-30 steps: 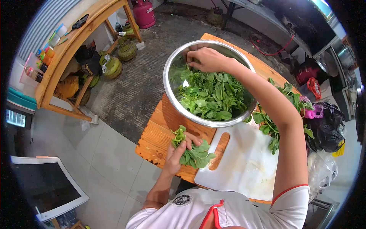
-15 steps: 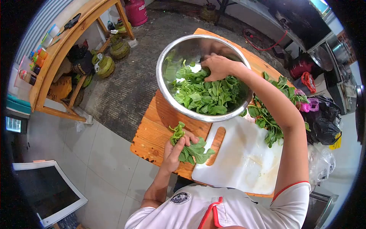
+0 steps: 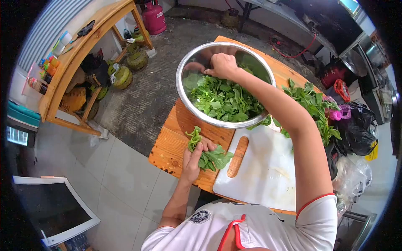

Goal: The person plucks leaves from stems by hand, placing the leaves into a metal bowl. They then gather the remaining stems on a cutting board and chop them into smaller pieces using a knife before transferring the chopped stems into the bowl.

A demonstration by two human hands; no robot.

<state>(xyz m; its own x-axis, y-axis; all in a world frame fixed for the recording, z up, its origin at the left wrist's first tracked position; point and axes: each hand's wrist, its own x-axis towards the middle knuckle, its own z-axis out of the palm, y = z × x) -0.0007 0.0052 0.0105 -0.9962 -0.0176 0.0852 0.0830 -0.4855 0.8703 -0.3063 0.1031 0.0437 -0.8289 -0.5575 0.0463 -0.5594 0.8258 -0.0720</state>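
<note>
I seem to be adding leaves (image 3: 222, 99) to the steel bowl (image 3: 190, 111) at 12 o'clock, right hand (image 3: 224, 65) inside, grip unclear, left hand (image 3: 192, 164) clamped on 1 leafy bunch (image 3: 216, 158) at 11, so the next move likely calls for plucking there.

Light over the table (image 3: 169, 146) is bright and fairly cool; the cutting board (image 3: 268, 167) toward four o'clock and the white shirt (image 3: 268, 226) near five look palest to me, close to washed out. The steel bowl (image 3: 249, 58) glints around its rim, and a soft shadow darkens the wood by its seven o'clock side. At eleven the rough floor (image 3: 167, 54) is dim. Bluish glare shows between one and two. The greens (image 3: 226, 100) look fairly sharp; the wooden bench (image 3: 79, 52) at ten bends like a bow, outer edges soften, and black swallows the corners.
</note>
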